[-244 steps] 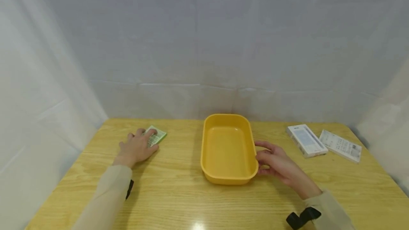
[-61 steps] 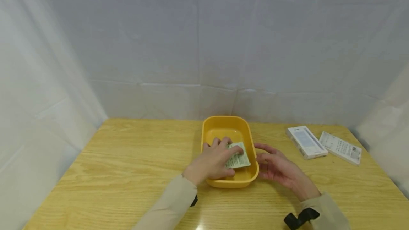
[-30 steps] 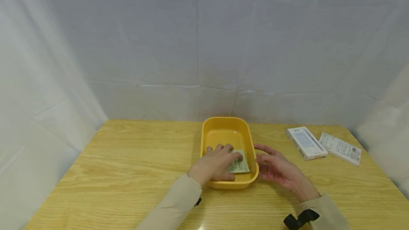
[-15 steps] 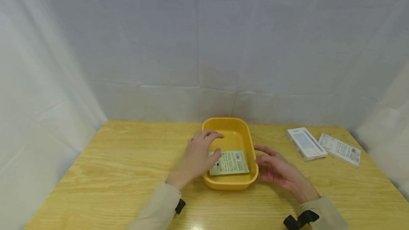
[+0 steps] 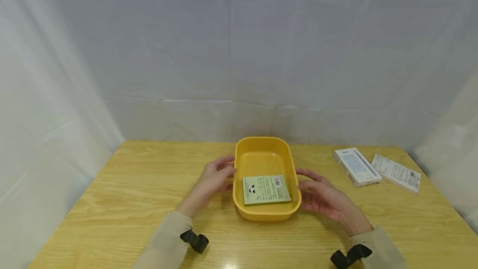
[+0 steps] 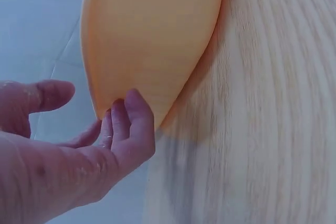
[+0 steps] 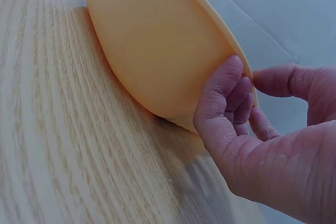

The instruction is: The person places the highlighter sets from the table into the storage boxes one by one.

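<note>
A yellow plastic tub (image 5: pixel 267 157) with rounded corners stands on the wooden table. In its near half lies a flat green pack (image 5: pixel 266 190), printed with text, a panda and a barcode. My left hand (image 5: pixel 210 182) is at the tub's left side. The left wrist view shows its fingers (image 6: pixel 139 121) against the outer wall, with the thumb apart from the rim. At the opposite side my right hand (image 5: pixel 325 196) pinches the rim, thumb on the edge and fingers on the outside wall, as the right wrist view shows.
To the right lie a white box (image 5: pixel 357 167) with a pale blue front and a flatter white box (image 5: pixel 396 173) with print and a barcode, close together. White sheeting (image 5: pixel 179 53) hangs behind the table (image 5: pixel 160 165) and at both sides.
My left hand has brought the green pack from the table's left into the tub, let go of it and drawn back to the tub's left side. The right hand stays at the tub.
</note>
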The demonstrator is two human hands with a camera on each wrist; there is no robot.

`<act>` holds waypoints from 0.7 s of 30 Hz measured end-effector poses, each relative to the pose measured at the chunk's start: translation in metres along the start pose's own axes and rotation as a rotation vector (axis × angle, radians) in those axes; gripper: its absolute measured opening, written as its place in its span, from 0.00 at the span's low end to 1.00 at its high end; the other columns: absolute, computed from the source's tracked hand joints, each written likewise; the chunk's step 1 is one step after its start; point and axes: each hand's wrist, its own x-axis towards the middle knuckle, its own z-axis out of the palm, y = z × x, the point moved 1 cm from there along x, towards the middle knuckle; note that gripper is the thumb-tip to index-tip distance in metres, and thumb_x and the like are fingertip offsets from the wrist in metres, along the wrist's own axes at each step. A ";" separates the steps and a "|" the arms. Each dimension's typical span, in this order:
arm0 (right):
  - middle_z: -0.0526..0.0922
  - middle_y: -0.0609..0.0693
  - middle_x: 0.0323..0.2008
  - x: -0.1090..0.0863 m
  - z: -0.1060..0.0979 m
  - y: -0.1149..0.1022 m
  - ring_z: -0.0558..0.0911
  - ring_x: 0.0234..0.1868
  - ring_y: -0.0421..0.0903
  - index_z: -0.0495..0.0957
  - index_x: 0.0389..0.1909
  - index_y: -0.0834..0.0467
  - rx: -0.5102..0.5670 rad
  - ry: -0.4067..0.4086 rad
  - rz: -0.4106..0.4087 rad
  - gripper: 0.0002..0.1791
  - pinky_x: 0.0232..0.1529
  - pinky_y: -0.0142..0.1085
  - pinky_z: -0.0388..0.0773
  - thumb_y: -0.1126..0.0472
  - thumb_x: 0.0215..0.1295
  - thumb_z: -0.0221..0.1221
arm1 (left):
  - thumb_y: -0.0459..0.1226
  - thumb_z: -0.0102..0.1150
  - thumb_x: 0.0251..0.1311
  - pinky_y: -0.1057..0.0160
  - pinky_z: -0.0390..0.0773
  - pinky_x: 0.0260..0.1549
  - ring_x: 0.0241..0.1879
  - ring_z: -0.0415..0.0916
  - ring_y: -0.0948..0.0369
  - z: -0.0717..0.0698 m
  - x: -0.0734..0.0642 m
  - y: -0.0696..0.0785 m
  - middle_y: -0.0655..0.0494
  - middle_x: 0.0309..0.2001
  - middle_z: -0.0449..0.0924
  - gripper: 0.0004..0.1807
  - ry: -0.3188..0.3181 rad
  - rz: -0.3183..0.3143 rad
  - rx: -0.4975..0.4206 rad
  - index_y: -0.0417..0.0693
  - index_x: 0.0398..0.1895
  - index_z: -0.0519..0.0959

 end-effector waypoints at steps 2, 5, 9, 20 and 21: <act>0.84 0.50 0.45 0.000 0.000 0.000 0.84 0.40 0.43 0.51 0.77 0.56 -0.002 0.000 -0.002 0.35 0.42 0.37 0.85 0.68 0.72 0.52 | 0.34 0.53 0.69 0.56 0.85 0.46 0.56 0.80 0.49 -0.001 -0.001 0.000 0.36 0.63 0.74 0.29 -0.033 -0.058 -0.061 0.41 0.74 0.68; 0.84 0.50 0.46 0.000 0.000 -0.001 0.84 0.39 0.43 0.51 0.77 0.57 -0.005 0.005 -0.001 0.35 0.41 0.36 0.85 0.68 0.72 0.52 | 0.34 0.53 0.69 0.55 0.86 0.44 0.55 0.80 0.51 -0.003 -0.002 -0.001 0.37 0.61 0.76 0.30 -0.074 -0.106 -0.093 0.41 0.74 0.67; 0.84 0.50 0.45 0.000 0.000 -0.002 0.84 0.39 0.42 0.51 0.77 0.57 -0.012 0.004 -0.005 0.35 0.41 0.36 0.85 0.68 0.72 0.52 | 0.33 0.53 0.70 0.59 0.85 0.38 0.51 0.80 0.54 -0.006 0.000 -0.005 0.38 0.59 0.78 0.31 -0.124 -0.138 -0.141 0.43 0.76 0.64; 0.85 0.49 0.48 0.000 0.000 -0.004 0.85 0.42 0.44 0.48 0.78 0.57 -0.088 0.019 -0.002 0.39 0.43 0.38 0.87 0.67 0.72 0.54 | 0.33 0.53 0.70 0.63 0.82 0.33 0.45 0.80 0.58 -0.007 0.000 -0.009 0.41 0.54 0.80 0.32 -0.156 -0.154 -0.183 0.46 0.76 0.61; 0.85 0.49 0.48 -0.001 0.000 -0.004 0.85 0.42 0.44 0.48 0.78 0.57 -0.091 0.017 -0.002 0.39 0.43 0.39 0.87 0.67 0.72 0.54 | 0.32 0.53 0.70 0.63 0.82 0.33 0.44 0.80 0.58 -0.007 0.000 -0.009 0.41 0.54 0.80 0.32 -0.156 -0.154 -0.182 0.46 0.76 0.61</act>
